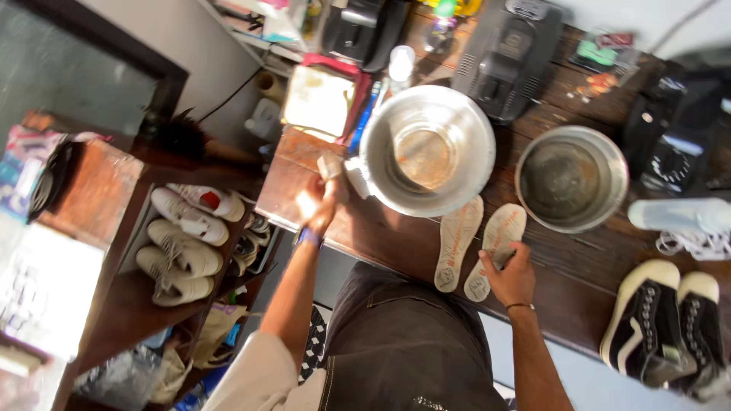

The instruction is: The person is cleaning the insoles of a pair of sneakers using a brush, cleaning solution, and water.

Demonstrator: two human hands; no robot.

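Observation:
Two pale insoles lie side by side on the dark wooden table point(381, 243), the left insole point(455, 243) and the right insole point(502, 224). My right hand point(512, 280) grips the near half of the right insole and holds it against the table. My left hand point(320, 204) is raised at the table's left end, closed around a small pale object point(330, 164), too blurred to identify. It hovers just left of a large steel bowl point(381, 179) with some liquid in the bottom. A second steel bowl point(534, 183) stands to the right of the first.
A pair of black shoes with white soles point(662, 320) sits at the table's right front. White laces point(685, 243) and a white bottle point(678, 215) lie behind them. A black machine point(506, 57) stands at the back. A low rack with white sneakers point(186, 243) is on the left.

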